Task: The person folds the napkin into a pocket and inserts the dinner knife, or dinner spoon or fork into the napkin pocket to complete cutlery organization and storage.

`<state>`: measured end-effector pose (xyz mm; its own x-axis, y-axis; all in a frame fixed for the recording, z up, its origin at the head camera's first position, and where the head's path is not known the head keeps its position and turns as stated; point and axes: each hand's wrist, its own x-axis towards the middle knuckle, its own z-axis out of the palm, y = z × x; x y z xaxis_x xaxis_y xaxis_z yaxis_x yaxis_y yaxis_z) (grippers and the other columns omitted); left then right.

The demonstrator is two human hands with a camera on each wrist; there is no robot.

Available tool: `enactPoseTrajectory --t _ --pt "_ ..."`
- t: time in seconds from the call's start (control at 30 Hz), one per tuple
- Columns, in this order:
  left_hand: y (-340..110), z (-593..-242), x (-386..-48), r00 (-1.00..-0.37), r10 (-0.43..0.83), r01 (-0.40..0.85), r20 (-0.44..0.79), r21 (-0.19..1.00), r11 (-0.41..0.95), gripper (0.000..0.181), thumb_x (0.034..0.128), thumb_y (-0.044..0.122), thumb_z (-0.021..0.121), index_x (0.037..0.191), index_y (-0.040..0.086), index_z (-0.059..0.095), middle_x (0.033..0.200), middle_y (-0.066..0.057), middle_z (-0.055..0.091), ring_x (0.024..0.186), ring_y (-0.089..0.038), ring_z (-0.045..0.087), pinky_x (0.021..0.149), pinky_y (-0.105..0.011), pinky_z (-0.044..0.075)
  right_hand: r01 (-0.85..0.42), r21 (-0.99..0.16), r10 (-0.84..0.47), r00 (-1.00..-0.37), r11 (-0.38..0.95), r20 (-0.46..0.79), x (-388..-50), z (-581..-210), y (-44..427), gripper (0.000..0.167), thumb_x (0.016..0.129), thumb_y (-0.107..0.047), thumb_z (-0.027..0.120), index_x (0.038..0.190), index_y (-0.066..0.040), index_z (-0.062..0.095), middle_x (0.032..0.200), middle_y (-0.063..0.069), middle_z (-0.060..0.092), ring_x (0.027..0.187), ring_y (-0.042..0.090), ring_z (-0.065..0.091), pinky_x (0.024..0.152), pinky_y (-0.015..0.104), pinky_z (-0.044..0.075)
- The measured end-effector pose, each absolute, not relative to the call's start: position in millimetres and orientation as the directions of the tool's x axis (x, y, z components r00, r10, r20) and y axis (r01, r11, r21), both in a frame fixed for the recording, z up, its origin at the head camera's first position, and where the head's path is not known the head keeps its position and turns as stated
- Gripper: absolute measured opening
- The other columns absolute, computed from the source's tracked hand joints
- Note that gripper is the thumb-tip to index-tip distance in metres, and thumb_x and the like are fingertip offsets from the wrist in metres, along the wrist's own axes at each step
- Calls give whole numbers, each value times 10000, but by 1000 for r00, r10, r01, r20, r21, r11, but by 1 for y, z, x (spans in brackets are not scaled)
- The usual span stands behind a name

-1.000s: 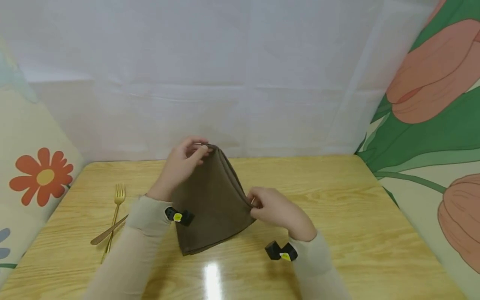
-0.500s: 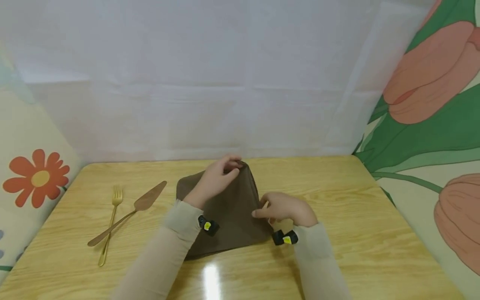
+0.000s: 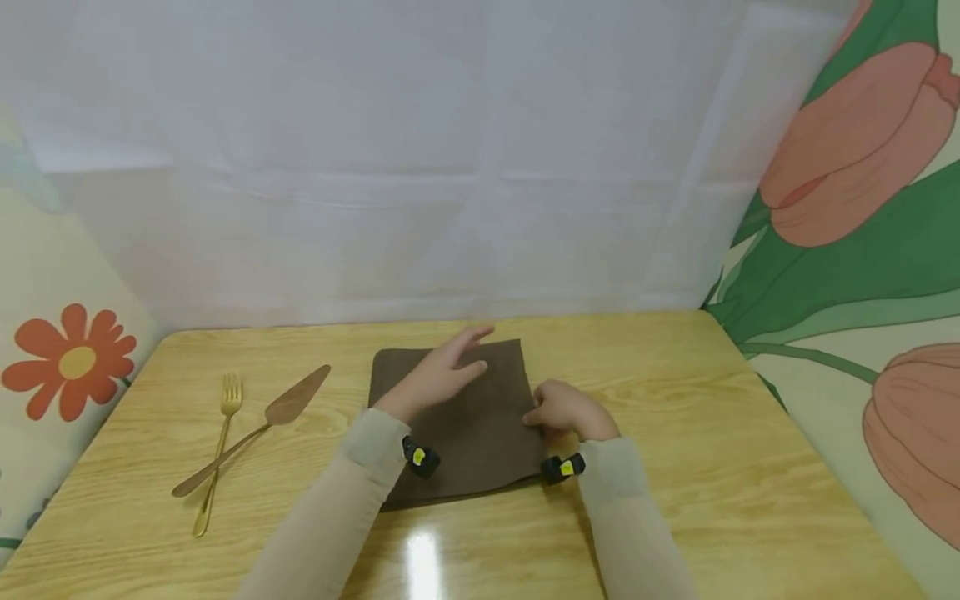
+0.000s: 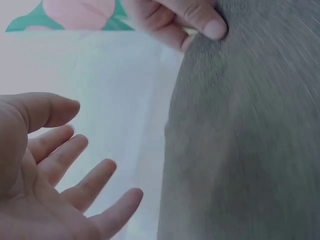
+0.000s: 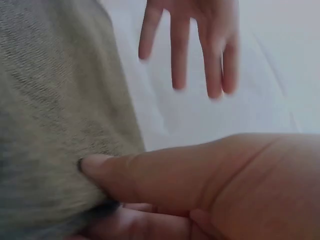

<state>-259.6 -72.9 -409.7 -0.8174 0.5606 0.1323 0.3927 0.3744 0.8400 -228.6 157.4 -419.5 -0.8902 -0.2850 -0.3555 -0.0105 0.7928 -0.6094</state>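
A folded brown cloth napkin lies on the wooden table in the head view. My left hand hovers over its far part, fingers extended and apart; the left wrist view shows this hand holding nothing, beside the cloth. At the napkin's right edge, my right hand pinches the fabric. In the right wrist view the thumb of my right hand lies on top of the cloth, with curled fingers under the edge.
On the left of the table a gold fork lies beneath a copper-coloured cake server, their handles crossing. A white sheet hangs behind the table, with flower-patterned panels at the sides.
The napkin's raised top corner has come down onto the table. My left hand has moved right and let go of it. My right hand has shifted slightly right, still at the napkin's right edge.
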Motion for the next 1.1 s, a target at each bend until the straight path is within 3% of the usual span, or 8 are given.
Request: enactPoseTrajectory --t 0.27,0.4,0.5,0.7,0.97,1.1 --pt "-111 -418 -248 -817 568 466 96 690 554 469 1040 74 543 1484 -29 436 1545 -275 374 1441 -455 320 1154 -609 285 32 -668 -268 -901 744 -342 -231 -428 168 442 968 -86 680 625 -127 403 591 4 407 521 154 539 542 301 534" --pt "-129 -423 -239 -828 557 462 65 643 611 457 1037 105 564 1462 -33 465 1515 -316 381 1414 -493 330 1129 -641 298 45 -644 -258 -893 764 -369 -230 -424 172 346 955 -125 705 655 -89 536 632 47 565 538 168 612 556 311 560" --pt "-140 -427 -234 -827 558 468 65 630 620 476 1023 122 596 1451 -47 474 1511 -332 377 1404 -509 335 1122 -650 299 70 -627 -256 -873 776 -415 -226 -418 174 206 917 -118 750 789 -48 605 747 95 647 587 195 653 572 316 564" --pt "-147 -434 -227 -802 597 450 -29 628 635 598 987 167 676 1492 -39 432 1564 -289 339 1440 -489 299 1136 -637 288 139 -636 -285 -807 759 -517 -218 -411 177 345 841 -10 795 1011 -50 498 815 131 635 597 202 578 526 283 470" --pt "-138 -440 -225 -746 642 437 -178 597 673 823 874 227 822 1537 0 390 1632 -248 225 1481 -539 109 1152 -691 178 113 -627 -267 -837 771 -478 -219 -416 176 336 828 61 773 957 -55 485 822 119 592 611 210 597 530 274 493" --pt "-129 -440 -223 -756 628 450 -186 549 704 852 847 225 847 1534 0 396 1634 -245 222 1481 -540 109 1153 -692 175 72 -566 -224 -872 821 -435 -219 -415 176 302 823 60 758 928 -60 502 828 96 562 607 200 552 536 277 461"
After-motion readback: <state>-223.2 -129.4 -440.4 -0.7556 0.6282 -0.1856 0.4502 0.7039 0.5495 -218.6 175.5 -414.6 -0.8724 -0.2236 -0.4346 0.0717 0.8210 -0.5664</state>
